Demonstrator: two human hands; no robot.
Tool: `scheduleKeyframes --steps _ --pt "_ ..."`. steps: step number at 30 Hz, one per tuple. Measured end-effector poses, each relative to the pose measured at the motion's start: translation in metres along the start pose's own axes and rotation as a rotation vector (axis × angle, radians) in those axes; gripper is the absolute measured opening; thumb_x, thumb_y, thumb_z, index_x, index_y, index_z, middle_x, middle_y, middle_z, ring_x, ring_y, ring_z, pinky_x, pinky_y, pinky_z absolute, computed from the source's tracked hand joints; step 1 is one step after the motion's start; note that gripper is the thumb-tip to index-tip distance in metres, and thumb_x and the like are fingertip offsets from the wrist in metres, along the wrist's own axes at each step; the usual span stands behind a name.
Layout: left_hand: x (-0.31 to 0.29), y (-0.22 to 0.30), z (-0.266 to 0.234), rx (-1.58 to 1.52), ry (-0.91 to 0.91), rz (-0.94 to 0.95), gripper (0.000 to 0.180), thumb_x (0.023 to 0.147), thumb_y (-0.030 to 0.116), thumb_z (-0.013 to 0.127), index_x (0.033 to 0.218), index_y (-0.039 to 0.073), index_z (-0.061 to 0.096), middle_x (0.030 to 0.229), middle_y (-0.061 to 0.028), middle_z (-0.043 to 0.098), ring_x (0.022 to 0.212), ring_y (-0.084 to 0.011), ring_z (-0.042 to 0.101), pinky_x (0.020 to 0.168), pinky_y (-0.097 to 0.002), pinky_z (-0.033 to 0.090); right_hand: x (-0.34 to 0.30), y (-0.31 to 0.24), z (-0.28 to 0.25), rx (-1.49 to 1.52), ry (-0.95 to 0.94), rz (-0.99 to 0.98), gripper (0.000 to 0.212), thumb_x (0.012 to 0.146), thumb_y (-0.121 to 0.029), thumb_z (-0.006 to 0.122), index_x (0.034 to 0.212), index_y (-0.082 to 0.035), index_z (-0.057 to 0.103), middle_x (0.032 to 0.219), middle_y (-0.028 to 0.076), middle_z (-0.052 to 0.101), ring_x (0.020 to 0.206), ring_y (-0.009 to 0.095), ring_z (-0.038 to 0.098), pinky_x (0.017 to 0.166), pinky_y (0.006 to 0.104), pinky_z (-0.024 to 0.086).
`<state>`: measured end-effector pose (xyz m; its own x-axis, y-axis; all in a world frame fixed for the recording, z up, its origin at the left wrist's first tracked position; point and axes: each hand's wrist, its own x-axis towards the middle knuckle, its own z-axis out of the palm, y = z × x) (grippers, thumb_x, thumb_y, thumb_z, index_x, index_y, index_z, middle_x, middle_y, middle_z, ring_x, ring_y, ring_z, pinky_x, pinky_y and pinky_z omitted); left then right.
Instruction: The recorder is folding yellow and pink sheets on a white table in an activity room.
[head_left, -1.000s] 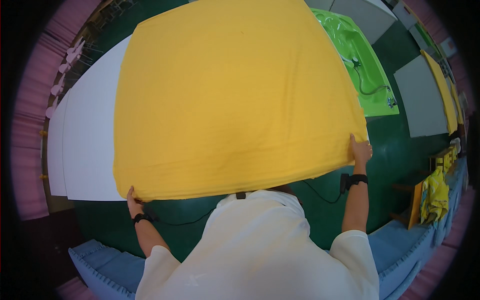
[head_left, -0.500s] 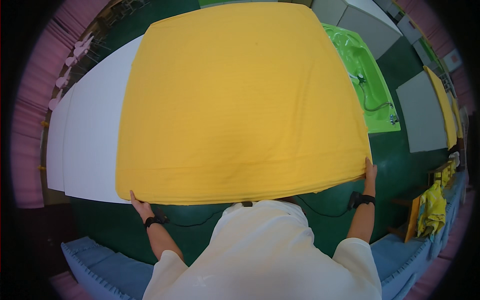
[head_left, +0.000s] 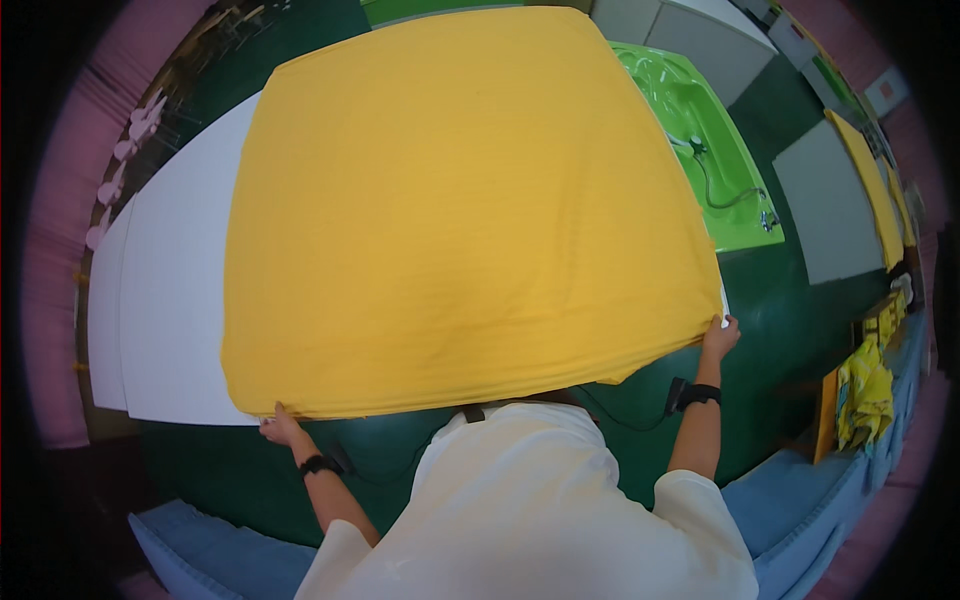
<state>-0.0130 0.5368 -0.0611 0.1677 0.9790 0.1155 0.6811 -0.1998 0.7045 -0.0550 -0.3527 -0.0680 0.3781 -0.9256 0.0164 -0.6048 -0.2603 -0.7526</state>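
Two hands hold the near corners of a large yellow cloth (head_left: 460, 210), which lies spread almost flat over a white worktop (head_left: 165, 300) and fills most of the view. At the far left, a strip of the white worktop shows bare beside the cloth. The left hand (head_left: 280, 428) pinches the near left corner of the cloth, just off the worktop's front edge, with a dark band on the wrist. Between the hands, the near hem sags in a shallow curve over the person's cream shirt (head_left: 530, 510). The right hand (head_left: 720, 335) grips the near right corner, where the hem bunches into a few folds; a dark band sits on that wrist too. Further right, well apart from the cloth, stands a bright green tub (head_left: 715, 160) with a hose in it, then grey panels (head_left: 830, 210) and more yellow cloths (head_left: 865, 395) at the edge.

As a judgement, the right side looks likelier to give trouble: the cloth reaches past the worktop there, so an uneven pull could drag that corner off the edge or set in the folds. A slack grip at either corner would let the near hem drop toward the dark green floor (head_left: 800, 330). A cable hanging near the right wrist might catch the hem.
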Motion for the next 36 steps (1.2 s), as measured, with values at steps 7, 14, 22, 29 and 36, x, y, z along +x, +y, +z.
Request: scheduleKeyframes --steps 7,14,22,29,36 --pt "-0.040 -0.003 -0.004 -0.532 -0.770 -0.406 0.034 0.079 0.026 0.066 0.100 0.002 0.054 0.097 -0.0124 0.061 0.084 -0.0206 0.059 0.066 -0.0308 0.047 -0.073 -0.013 0.014 0.448 -0.103 0.202 0.036 0.082 -0.025 0.062 0.099 0.003 0.048 0.076 0.009 0.056 0.055 0.015 0.054 0.040 0.0295 0.042" --pt "-0.027 -0.011 0.010 -0.514 -0.967 -0.432 0.035 0.089 0.033 0.052 0.111 0.006 0.052 0.101 -0.0051 0.060 0.084 -0.0191 0.058 0.066 -0.0297 0.046 -0.062 -0.049 -0.001 0.052 -0.222 0.179 0.038 0.080 -0.024 0.061 0.102 0.005 0.051 0.085 0.018 0.062 0.056 0.022 0.062 0.047 0.0308 0.049" --pt "-0.080 0.064 -0.026 0.851 -0.741 0.466 0.045 0.085 0.039 0.052 0.075 -0.004 0.059 0.068 -0.0172 0.060 0.056 -0.0263 0.059 0.055 -0.0338 0.045 -0.038 -0.028 -0.007 0.097 -0.228 0.300 0.041 0.080 -0.029 0.062 0.091 0.008 0.050 0.076 0.017 0.062 0.053 0.023 0.062 0.048 0.0298 0.051" --pt "-0.335 0.160 -0.043 0.097 -1.137 1.146 0.023 0.075 0.016 0.064 0.084 0.001 0.050 0.065 -0.0125 0.053 0.057 -0.0245 0.052 0.053 -0.0346 0.041 -0.102 -0.045 -0.033 0.799 -1.085 0.711 0.060 0.083 -0.048 0.054 0.105 0.008 0.048 0.098 0.021 0.058 0.096 0.031 0.059 0.081 0.0391 0.050" --pt "-0.585 0.188 -0.039 0.077 -1.035 1.877 0.067 0.064 0.023 0.070 0.122 0.003 0.042 0.126 -0.0195 0.042 0.116 -0.0367 0.039 0.094 -0.0439 0.035 -0.113 -0.048 -0.008 1.156 -1.150 0.826 0.057 0.083 -0.040 0.058 0.120 0.001 0.042 0.115 0.018 0.050 0.108 0.029 0.050 0.095 0.0403 0.039"
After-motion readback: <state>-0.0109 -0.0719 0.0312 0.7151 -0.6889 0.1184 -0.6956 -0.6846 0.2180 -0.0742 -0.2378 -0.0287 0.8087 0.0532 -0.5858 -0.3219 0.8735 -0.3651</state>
